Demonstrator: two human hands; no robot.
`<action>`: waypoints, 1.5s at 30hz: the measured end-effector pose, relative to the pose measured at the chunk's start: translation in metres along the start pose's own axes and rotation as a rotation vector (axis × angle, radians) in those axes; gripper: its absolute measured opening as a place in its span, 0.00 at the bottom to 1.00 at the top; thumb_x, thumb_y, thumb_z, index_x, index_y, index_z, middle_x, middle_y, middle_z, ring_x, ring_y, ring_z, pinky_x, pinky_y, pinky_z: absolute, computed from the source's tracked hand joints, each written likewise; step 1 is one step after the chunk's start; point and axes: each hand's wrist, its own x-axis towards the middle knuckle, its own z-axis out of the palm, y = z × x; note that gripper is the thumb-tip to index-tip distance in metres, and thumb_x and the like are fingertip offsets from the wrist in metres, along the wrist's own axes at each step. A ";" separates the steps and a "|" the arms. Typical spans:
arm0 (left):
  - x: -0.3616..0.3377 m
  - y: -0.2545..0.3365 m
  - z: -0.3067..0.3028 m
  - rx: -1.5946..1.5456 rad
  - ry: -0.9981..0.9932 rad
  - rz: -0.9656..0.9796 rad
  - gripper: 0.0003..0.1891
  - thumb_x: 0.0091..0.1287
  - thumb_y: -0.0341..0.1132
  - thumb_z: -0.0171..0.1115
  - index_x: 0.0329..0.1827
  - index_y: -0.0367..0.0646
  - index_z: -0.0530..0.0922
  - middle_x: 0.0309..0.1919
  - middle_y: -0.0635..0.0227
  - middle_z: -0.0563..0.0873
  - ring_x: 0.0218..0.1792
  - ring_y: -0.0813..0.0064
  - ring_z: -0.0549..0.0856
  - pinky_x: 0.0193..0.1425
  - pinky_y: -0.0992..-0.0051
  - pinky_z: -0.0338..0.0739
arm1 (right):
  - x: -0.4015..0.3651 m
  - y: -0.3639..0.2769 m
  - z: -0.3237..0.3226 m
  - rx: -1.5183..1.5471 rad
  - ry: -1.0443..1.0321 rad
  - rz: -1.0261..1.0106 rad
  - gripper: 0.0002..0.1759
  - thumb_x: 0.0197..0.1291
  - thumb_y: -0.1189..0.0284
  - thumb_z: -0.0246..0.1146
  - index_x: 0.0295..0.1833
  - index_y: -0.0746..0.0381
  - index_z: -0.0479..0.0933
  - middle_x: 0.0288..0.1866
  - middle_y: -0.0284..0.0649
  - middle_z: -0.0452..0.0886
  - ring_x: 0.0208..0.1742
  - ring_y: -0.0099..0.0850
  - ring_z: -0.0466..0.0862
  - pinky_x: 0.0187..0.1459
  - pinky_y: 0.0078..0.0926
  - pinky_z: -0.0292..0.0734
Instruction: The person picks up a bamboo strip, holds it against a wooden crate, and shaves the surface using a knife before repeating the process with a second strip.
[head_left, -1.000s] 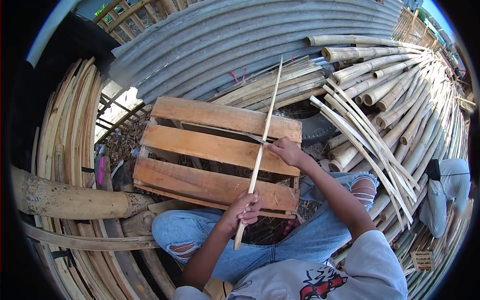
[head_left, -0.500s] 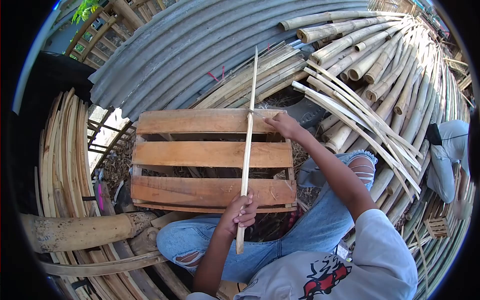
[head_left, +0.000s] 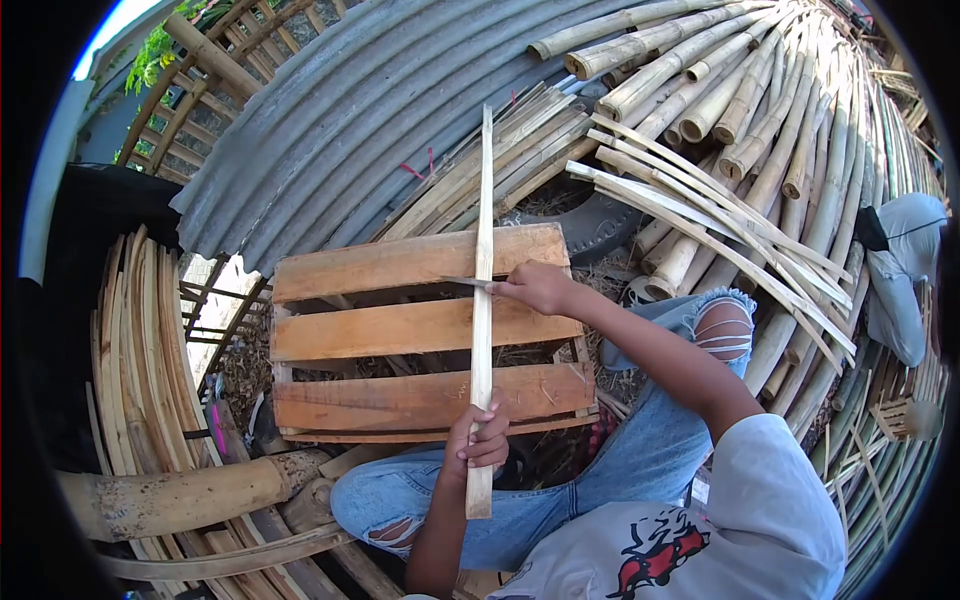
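Note:
A long pale bamboo strip [head_left: 482, 330] stands lengthwise over a slatted wooden crate [head_left: 400, 330]. Near the strip's lower end, my left hand [head_left: 476, 442] is wrapped round it, close to my lap. My right hand [head_left: 537, 288] is closed on a thin knife, and its blade [head_left: 460, 280] lies across the strip above the crate's upper gap. The knife's handle is hidden in my fingers.
Split strips [head_left: 145, 360] stand at the left, above a thick bamboo pole [head_left: 190, 492]. Corrugated sheets [head_left: 350, 130] lie behind the crate. Bamboo poles [head_left: 760, 110] and loose strips [head_left: 720, 230] fill the right. Another person's leg [head_left: 893, 290] shows at the far right.
My right hand and the knife have moved down along the strip, closer to my left hand. The strip now shows its broader face. The view has shifted slightly.

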 end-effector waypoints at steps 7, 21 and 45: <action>0.004 -0.012 0.003 -0.289 -0.218 -0.009 0.05 0.72 0.31 0.38 0.37 0.42 0.59 0.08 0.76 0.61 0.03 0.91 0.64 0.03 0.90 0.60 | -0.002 0.000 0.000 -0.065 -0.036 -0.080 0.35 0.63 0.43 0.47 0.29 0.66 0.80 0.29 0.56 0.81 0.36 0.52 0.82 0.40 0.46 0.75; 0.014 0.004 -0.004 -0.201 -0.083 0.004 0.08 0.73 0.34 0.39 0.35 0.42 0.59 0.09 0.77 0.60 0.03 0.91 0.63 0.02 0.90 0.58 | 0.012 0.012 0.001 -0.155 0.049 -0.085 0.38 0.63 0.42 0.46 0.26 0.68 0.79 0.24 0.55 0.79 0.30 0.52 0.81 0.36 0.47 0.74; -0.050 -0.071 -0.024 0.625 0.429 0.119 0.04 0.69 0.34 0.51 0.39 0.48 0.65 0.12 0.77 0.61 0.05 0.88 0.59 0.06 0.85 0.54 | 0.016 0.029 -0.002 0.824 0.106 0.231 0.29 0.62 0.51 0.59 0.32 0.71 0.75 0.27 0.44 0.80 0.25 0.31 0.84 0.24 0.23 0.81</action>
